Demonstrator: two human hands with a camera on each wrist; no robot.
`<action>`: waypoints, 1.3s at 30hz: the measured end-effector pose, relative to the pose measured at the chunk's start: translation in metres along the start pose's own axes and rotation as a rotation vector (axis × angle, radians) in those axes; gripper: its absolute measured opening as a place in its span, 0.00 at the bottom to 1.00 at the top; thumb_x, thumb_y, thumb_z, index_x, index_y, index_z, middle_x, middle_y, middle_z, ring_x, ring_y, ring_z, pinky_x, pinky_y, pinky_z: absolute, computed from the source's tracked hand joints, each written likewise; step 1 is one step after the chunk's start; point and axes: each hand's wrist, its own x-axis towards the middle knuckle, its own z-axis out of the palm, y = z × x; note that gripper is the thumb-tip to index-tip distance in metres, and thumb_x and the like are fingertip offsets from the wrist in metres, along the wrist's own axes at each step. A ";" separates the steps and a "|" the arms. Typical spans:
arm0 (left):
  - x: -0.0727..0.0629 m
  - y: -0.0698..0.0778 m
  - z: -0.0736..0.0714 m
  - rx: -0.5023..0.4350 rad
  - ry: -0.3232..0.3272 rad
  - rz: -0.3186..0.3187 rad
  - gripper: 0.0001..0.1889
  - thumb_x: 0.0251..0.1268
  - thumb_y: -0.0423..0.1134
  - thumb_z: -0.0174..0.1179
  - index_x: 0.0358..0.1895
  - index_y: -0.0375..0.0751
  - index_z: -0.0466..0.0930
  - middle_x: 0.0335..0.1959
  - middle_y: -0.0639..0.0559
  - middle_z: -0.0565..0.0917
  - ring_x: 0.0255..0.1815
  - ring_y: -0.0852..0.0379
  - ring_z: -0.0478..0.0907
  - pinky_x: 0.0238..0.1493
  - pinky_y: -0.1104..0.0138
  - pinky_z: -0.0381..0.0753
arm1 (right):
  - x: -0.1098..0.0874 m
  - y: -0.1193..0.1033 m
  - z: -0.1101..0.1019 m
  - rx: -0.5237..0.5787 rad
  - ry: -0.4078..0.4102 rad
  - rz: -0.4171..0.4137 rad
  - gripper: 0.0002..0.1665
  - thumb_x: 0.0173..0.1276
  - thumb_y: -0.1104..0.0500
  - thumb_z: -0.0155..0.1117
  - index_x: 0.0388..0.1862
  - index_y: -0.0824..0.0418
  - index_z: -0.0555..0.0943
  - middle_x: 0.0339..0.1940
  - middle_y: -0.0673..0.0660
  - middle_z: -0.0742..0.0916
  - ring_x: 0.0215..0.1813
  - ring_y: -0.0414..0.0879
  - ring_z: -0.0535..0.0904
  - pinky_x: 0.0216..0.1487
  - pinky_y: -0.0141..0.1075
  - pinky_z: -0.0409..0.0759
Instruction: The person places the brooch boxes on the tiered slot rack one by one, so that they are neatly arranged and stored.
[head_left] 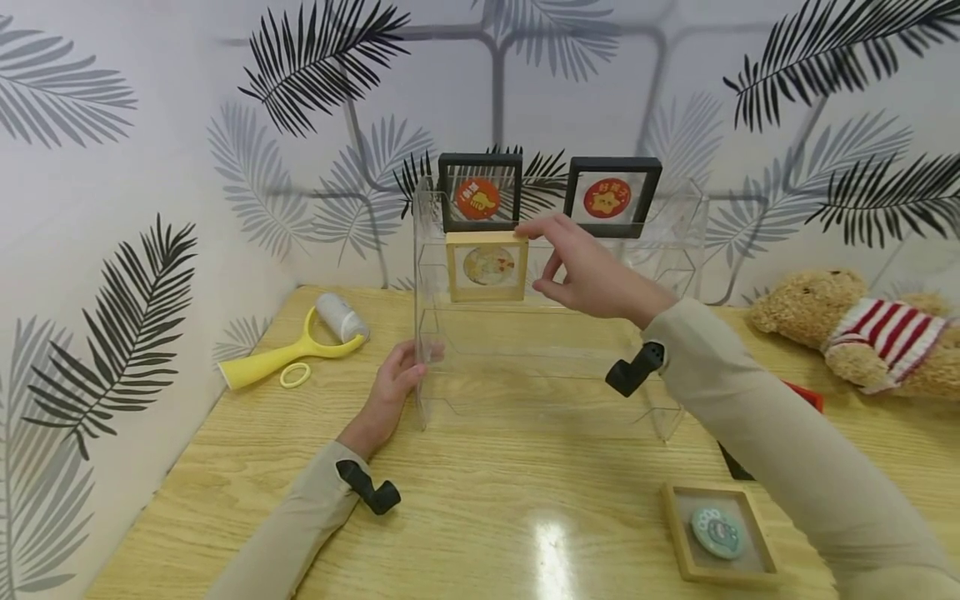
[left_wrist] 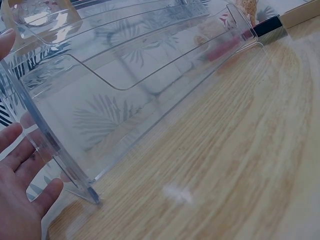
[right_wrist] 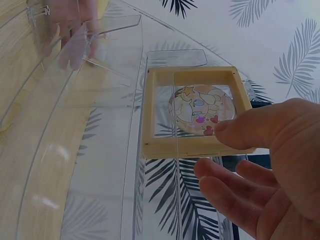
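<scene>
A clear tiered acrylic rack (head_left: 525,367) stands on the wooden table. On its middle tier sits a pale yellow frame (head_left: 487,293) holding a round cartoon badge (right_wrist: 200,107). My right hand (head_left: 592,271) reaches over from the right, its index fingertip at the frame's top right corner. In the head view the thumb is apart from the frame; in the right wrist view the thumb (right_wrist: 250,127) overlaps its front. My left hand (head_left: 386,396) rests with fairly straight fingers against the rack's left side panel. Two black frames stand on the top tier, left (head_left: 446,192) and right (head_left: 651,200), each with a red badge.
At the left lie a yellow-handled lint roller (head_left: 270,362), its grey roll (head_left: 339,317) and a yellow ring (head_left: 296,376). A teddy bear (head_left: 813,312) in a striped top lies at right. A wooden frame (head_left: 731,575) with a teal badge lies near front right.
</scene>
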 end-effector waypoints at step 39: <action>0.000 -0.001 0.003 -0.027 0.022 -0.019 0.26 0.68 0.39 0.44 0.66 0.31 0.59 0.66 0.33 0.68 0.68 0.50 0.65 0.67 0.54 0.58 | -0.176 0.025 0.016 0.083 0.209 0.003 0.41 0.51 0.76 0.70 0.65 0.62 0.68 0.35 0.49 0.77 0.25 0.31 0.73 0.25 0.27 0.75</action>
